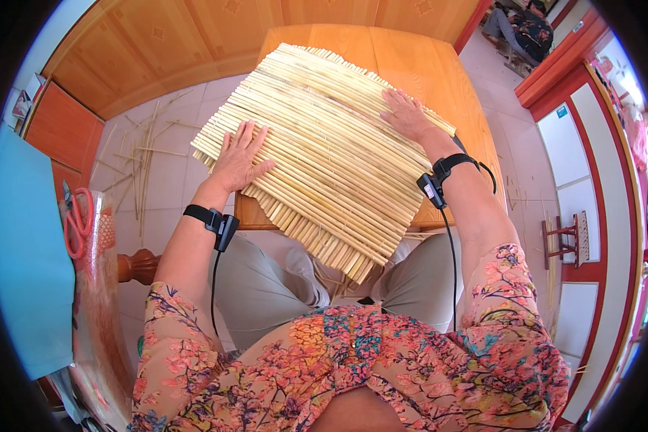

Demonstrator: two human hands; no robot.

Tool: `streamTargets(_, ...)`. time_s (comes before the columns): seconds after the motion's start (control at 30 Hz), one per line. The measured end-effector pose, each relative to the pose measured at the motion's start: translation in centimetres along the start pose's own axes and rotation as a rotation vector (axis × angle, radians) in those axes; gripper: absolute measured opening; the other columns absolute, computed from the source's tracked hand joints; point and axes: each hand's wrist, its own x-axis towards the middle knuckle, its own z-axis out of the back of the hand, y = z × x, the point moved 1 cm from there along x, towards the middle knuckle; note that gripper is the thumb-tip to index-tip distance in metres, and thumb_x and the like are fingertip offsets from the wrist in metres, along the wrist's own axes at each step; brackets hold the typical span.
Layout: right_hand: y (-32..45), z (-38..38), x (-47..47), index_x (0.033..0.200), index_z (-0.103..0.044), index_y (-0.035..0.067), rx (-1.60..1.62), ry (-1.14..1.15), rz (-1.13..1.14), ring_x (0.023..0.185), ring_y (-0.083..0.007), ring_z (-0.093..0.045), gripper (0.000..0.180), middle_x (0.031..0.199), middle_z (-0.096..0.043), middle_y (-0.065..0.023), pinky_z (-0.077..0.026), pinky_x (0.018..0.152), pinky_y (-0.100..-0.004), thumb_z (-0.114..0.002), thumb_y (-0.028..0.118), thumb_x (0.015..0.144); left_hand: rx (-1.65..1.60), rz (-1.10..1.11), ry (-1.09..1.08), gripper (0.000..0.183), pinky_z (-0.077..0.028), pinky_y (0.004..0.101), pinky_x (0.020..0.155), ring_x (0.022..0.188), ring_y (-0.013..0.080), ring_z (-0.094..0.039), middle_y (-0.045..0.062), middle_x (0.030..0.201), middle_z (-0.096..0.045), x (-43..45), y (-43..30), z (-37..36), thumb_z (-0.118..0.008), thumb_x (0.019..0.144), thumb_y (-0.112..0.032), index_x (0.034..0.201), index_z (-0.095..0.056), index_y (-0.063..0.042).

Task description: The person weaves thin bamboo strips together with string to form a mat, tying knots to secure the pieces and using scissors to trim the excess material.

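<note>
A mat of pale plant stalks (pixel 329 146), joined by thin stitching, lies slantwise on a wooden table (pixel 437 70) before me. Under its near edge shows a further layer of stalks (pixel 297 221) that juts out past the table's edge above my lap. My left hand (pixel 242 156) rests flat on the mat's left part with fingers spread. On the mat's upper right lies my right hand (pixel 409 116), palm down, fingers extended. Neither hand is closed around anything. Each wrist wears a black strap with a small cabled device.
Loose stalks (pixel 143 156) are scattered on the tiled floor at the left. Red-handled scissors (pixel 77 224) lie at the far left on a plastic-covered surface. A small wooden stool (pixel 567 240) is at the right. A person (pixel 529 32) sits low beyond the doorway, upper right.
</note>
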Motion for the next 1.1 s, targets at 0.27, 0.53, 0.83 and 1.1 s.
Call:
streamTargets(0.27,1.0,0.0,-1.1,0.137,-0.023,0.008,-0.088,-0.054,0.010,0.135,-0.0267,-0.015,0.062,0.144,-0.021,-0.0104,-0.013,0.107,-0.0520,-0.036,0.046,0.090,0.000,0.004,-0.058,0.075,-0.004,0.0449,0.108,0.136,0.0301,-0.009,0.018,0.145,-0.016,-0.2,-0.8,0.4,-0.035,0.083,-0.063,0.140,-0.023,-0.015)
streamTargets(0.53,1.4,-0.6,-0.3,0.140,-0.017,0.009,-0.139,-0.031,-0.003,0.136,-0.0256,-0.012,0.066,0.146,-0.017,-0.0103,-0.011,0.108,-0.0486,-0.029,0.051,0.091,-0.020,0.003,-0.180,0.081,-0.006,0.0463,0.108,0.135,0.0328,-0.009,0.020,0.144,-0.016,-0.1,0.5,-0.4,-0.033,0.083,-0.065,0.140,-0.022,-0.009)
streamTargets(0.83,0.8,-1.7,-0.3,0.140,-0.018,0.008,-0.166,-0.046,-0.021,0.136,-0.0259,-0.012,0.067,0.146,-0.016,-0.0109,-0.012,0.107,-0.0502,-0.029,0.051,0.090,-0.005,0.086,-0.005,0.083,-0.007,0.0488,0.107,0.135,0.0367,-0.007,0.027,0.142,-0.013,-4.4,-7.2,-1.6,-0.043,0.082,-0.059,0.139,-0.020,-0.003)
streamTargets(1.1,3.3,-0.9,0.2,0.140,-0.018,0.007,-0.178,0.105,-0.155,0.134,-0.0292,-0.015,0.075,0.146,-0.016,-0.0121,-0.017,0.105,-0.0521,-0.034,0.057,0.086,-0.030,-0.064,-0.061,0.088,-0.006,0.0457,0.108,0.134,0.0360,-0.008,0.025,0.143,-0.013,-1.2,-0.8,-2.8,-0.040,0.079,-0.066,0.139,-0.020,-0.005)
